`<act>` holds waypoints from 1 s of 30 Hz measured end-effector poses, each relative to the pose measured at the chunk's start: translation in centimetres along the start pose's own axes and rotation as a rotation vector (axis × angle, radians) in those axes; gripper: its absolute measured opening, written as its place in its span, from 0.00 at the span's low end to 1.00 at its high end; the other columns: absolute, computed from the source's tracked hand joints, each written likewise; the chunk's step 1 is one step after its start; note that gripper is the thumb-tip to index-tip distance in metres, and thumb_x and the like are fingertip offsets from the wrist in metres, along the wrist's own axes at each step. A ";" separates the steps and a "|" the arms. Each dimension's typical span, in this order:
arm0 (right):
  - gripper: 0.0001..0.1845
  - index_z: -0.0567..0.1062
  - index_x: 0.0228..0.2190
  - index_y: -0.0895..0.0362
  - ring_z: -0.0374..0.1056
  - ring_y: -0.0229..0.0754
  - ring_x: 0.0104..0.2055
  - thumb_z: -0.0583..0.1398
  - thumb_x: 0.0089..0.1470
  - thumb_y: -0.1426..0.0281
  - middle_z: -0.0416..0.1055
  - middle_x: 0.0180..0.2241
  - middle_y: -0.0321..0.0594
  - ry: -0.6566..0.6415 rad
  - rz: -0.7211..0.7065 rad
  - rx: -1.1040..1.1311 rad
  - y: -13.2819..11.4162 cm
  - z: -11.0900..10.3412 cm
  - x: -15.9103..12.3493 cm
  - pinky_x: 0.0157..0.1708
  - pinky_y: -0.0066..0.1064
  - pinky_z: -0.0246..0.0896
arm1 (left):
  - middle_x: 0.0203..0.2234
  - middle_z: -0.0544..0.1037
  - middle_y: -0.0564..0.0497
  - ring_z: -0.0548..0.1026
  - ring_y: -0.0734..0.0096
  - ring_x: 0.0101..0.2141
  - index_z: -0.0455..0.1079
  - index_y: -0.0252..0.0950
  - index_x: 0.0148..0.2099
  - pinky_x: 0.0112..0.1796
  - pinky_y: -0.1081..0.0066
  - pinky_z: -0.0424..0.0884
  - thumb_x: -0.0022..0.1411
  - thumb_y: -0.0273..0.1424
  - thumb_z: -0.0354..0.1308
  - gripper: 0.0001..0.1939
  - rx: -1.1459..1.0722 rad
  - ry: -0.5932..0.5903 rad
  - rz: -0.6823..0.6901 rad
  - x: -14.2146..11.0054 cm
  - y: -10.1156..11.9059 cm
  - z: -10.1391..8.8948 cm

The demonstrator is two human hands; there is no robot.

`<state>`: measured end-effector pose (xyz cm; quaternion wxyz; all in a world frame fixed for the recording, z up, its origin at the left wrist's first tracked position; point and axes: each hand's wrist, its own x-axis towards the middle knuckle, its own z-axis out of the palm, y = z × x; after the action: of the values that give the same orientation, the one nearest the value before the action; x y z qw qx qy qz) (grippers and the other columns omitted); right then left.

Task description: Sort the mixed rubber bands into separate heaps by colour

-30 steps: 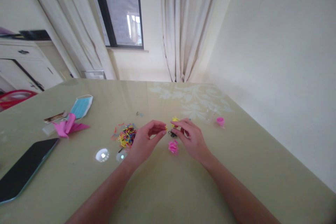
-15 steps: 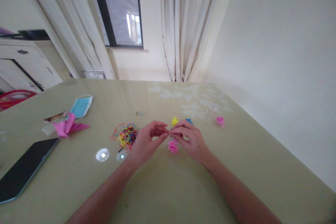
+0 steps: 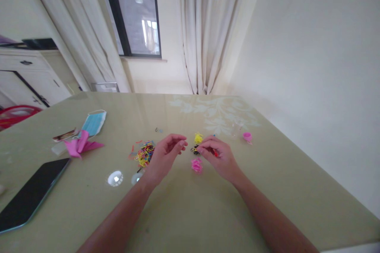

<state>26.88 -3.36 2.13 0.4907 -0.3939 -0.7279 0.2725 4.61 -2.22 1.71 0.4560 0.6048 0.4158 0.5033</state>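
My left hand [image 3: 168, 152] hovers beside the mixed heap of small coloured rubber bands [image 3: 145, 154], covering its right edge. Its fingers are loosely curved, the thumb a little apart, and nothing shows in them. My right hand [image 3: 218, 154] is closed in a pinch at the small pile of black bands [image 3: 195, 150]; whatever is between its fingertips is too small to make out. Yellow bands [image 3: 198, 138] lie just behind the black ones, and pink bands [image 3: 196, 165] in front. A bit of red [image 3: 216, 153] and a speck of blue [image 3: 214, 135] show around the right hand, which hides most of them.
On the left of the table [image 3: 190, 213] lie a dark-screened phone [image 3: 35, 189], a pink folded-paper shape [image 3: 80, 146] and a blue face mask [image 3: 95, 122]. A small pink cup [image 3: 247, 137] and a clear container [image 3: 236, 129] stand to the right. A wall borders the right side.
My hands have come apart from where their fingertips met. The left fingers have loosened; the right hand's pinch now sits by the black bands, which have come into view. The camera view shifted slightly.
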 end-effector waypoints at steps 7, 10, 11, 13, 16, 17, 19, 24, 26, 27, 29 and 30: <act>0.10 0.85 0.35 0.54 0.71 0.41 0.32 0.67 0.66 0.62 0.77 0.35 0.41 0.086 -0.042 -0.060 1.4 -1.0 0.3 0.30 0.31 0.63 | 0.48 0.82 0.37 0.77 0.45 0.53 0.79 0.35 0.48 0.53 0.51 0.71 0.72 0.32 0.57 0.11 1.258 0.041 -0.022 0.5 -0.8 -3.0; 0.08 0.86 0.38 0.54 0.73 0.42 0.35 0.66 0.66 0.65 0.78 0.37 0.42 0.080 -0.096 -0.283 2.9 -1.5 0.8 0.35 0.32 0.68 | 0.49 0.81 0.35 0.75 0.41 0.56 0.80 0.33 0.49 0.54 0.49 0.70 0.73 0.35 0.55 0.14 1.457 -0.065 -0.131 0.6 -0.9 -4.0; 0.08 0.86 0.39 0.54 0.74 0.43 0.38 0.65 0.67 0.67 0.78 0.37 0.42 0.064 -0.091 -0.389 3.4 -1.7 1.1 0.39 0.34 0.69 | 0.49 0.81 0.36 0.76 0.42 0.55 0.80 0.34 0.49 0.53 0.50 0.70 0.74 0.34 0.54 0.15 1.465 -0.087 -0.145 0.7 -1.0 -4.2; 0.09 0.86 0.40 0.53 0.75 0.45 0.42 0.64 0.68 0.69 0.79 0.38 0.43 0.017 -0.034 -0.591 4.3 -1.9 1.8 0.44 0.35 0.70 | 0.49 0.81 0.37 0.77 0.44 0.54 0.80 0.35 0.49 0.52 0.52 0.71 0.74 0.31 0.52 0.15 1.452 -0.105 -0.152 1.1 -1.2 -4.5; 0.10 0.87 0.37 0.53 0.75 0.45 0.42 0.63 0.67 0.71 0.79 0.38 0.42 -0.036 0.014 -0.709 5.1 -1.7 3.3 0.44 0.35 0.68 | 0.47 0.82 0.38 0.79 0.46 0.52 0.80 0.36 0.48 0.50 0.54 0.72 0.74 0.30 0.50 0.16 1.430 -0.104 -0.140 1.5 -1.3 -4.5; 0.10 0.87 0.37 0.53 0.75 0.45 0.42 0.63 0.67 0.72 0.79 0.38 0.42 -0.047 0.014 -0.722 5.3 -1.6 3.8 0.44 0.35 0.68 | 0.47 0.83 0.39 0.79 0.46 0.51 0.80 0.36 0.48 0.49 0.54 0.72 0.74 0.30 0.50 0.16 1.427 -0.099 -0.135 1.6 -1.3 -4.4; 0.11 0.87 0.35 0.53 0.75 0.45 0.41 0.64 0.67 0.73 0.80 0.38 0.42 -0.066 0.015 -0.755 5.5 -1.3 4.5 0.43 0.35 0.67 | 0.46 0.83 0.39 0.79 0.47 0.51 0.80 0.36 0.47 0.49 0.54 0.72 0.74 0.30 0.48 0.17 1.428 -0.087 -0.126 1.6 -1.3 -4.2; 0.11 0.87 0.33 0.54 0.74 0.46 0.40 0.64 0.66 0.74 0.80 0.37 0.44 -0.037 0.008 -0.796 5.3 -1.0 4.2 0.43 0.37 0.66 | 0.46 0.83 0.41 0.78 0.52 0.50 0.78 0.36 0.45 0.50 0.59 0.72 0.73 0.30 0.51 0.13 1.320 -0.025 -0.041 1.9 -1.2 -4.0; 0.11 0.87 0.36 0.53 0.75 0.48 0.43 0.64 0.67 0.73 0.81 0.39 0.44 0.010 0.004 -0.791 5.1 -1.3 3.3 0.46 0.39 0.66 | 0.45 0.83 0.43 0.78 0.54 0.49 0.77 0.37 0.44 0.50 0.61 0.71 0.73 0.31 0.52 0.11 1.270 0.006 -0.002 2.0 -1.1 -4.0; 0.11 0.87 0.37 0.53 0.75 0.48 0.44 0.63 0.67 0.72 0.81 0.40 0.45 0.038 0.005 -0.785 4.9 -1.5 2.9 0.47 0.39 0.67 | 0.44 0.84 0.44 0.78 0.54 0.48 0.76 0.37 0.43 0.50 0.61 0.71 0.72 0.31 0.53 0.10 1.259 0.021 0.008 2.0 -1.1 -4.0; 0.12 0.87 0.40 0.52 0.76 0.48 0.44 0.61 0.69 0.70 0.81 0.40 0.44 0.088 0.006 -0.762 4.6 -1.8 2.0 0.47 0.39 0.68 | 0.42 0.85 0.44 0.78 0.54 0.46 0.76 0.38 0.43 0.48 0.61 0.71 0.72 0.31 0.53 0.10 1.250 0.047 0.005 2.0 -0.9 -4.0; 0.13 0.87 0.41 0.52 0.76 0.47 0.43 0.61 0.69 0.69 0.81 0.40 0.44 0.109 0.001 -0.735 4.5 -1.9 1.6 0.46 0.39 0.69 | 0.41 0.85 0.44 0.79 0.54 0.45 0.76 0.38 0.42 0.47 0.61 0.71 0.73 0.31 0.52 0.11 1.247 0.054 -0.006 2.0 -0.9 -4.1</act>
<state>29.64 0.49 0.11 0.3545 -0.5579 -0.7499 -0.0281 0.84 0.44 1.64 0.0081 0.7431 0.6446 0.1797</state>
